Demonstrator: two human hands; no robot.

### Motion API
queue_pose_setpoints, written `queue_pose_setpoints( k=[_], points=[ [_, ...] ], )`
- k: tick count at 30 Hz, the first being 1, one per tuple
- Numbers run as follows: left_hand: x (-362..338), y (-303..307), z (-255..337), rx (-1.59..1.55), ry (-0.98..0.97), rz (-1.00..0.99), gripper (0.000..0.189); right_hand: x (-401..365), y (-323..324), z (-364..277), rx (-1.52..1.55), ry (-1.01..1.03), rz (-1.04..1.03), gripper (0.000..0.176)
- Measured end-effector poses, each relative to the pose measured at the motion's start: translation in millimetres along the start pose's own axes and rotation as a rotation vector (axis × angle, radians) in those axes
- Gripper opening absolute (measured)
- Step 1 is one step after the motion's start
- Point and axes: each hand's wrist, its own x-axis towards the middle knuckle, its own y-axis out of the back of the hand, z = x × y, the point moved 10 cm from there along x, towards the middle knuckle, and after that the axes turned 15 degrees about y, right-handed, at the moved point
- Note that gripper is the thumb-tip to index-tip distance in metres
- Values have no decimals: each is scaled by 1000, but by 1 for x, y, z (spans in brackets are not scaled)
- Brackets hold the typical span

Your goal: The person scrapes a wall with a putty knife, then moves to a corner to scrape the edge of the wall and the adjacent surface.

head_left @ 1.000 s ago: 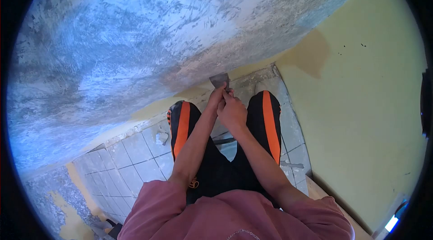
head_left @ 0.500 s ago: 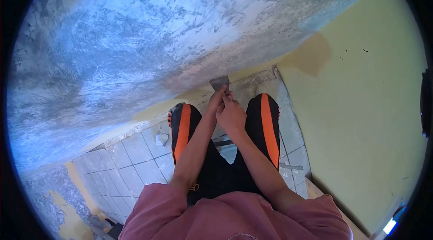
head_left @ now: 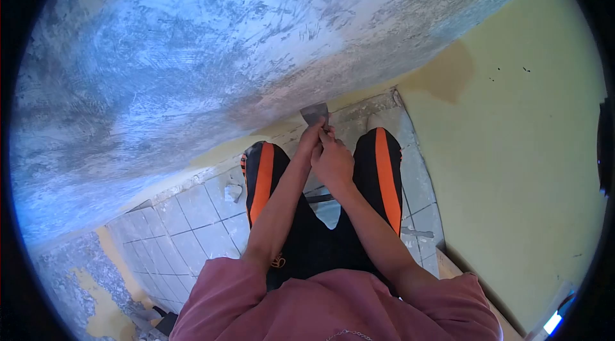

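Note:
A putty knife point(head_left: 314, 113) with a wide, flat grey blade points at the foot of the patchy grey-blue wall point(head_left: 211, 53). My left hand point(head_left: 310, 139) is closed close behind the blade. Just beside it, my right hand point(head_left: 334, 160) is closed round the handle, touching the left. The handle is mostly hidden by my fingers. Both hands are between my knees, in black trousers with orange stripes point(head_left: 386, 174).
A yellow-green wall point(head_left: 512, 129) rises on the right. Pale tiles point(head_left: 211, 238) cover the floor, with a white scrap point(head_left: 232, 193) left of my knee and a grey tool-like object point(head_left: 416, 233) at the right. A dark object point(head_left: 168, 323) lies lower left.
The view has shifted slightly. Both hands and the putty knife remain together, with the blade a little higher and farther right in the picture.

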Motion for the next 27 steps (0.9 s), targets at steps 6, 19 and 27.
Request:
queue_pose_setpoints(
  k=[6,19,27],
  points=[
    [-9,-15,0,11,-66,23,33,-5,8,2,8,1,-19,42],
    [2,-7,-3,-53,-7,-27,37,3,-10,10,4,-14,-78,44],
    [7,-6,-2,-23,-2,-74,36,1,-1,7,-19,6,-38,43]
  ],
)
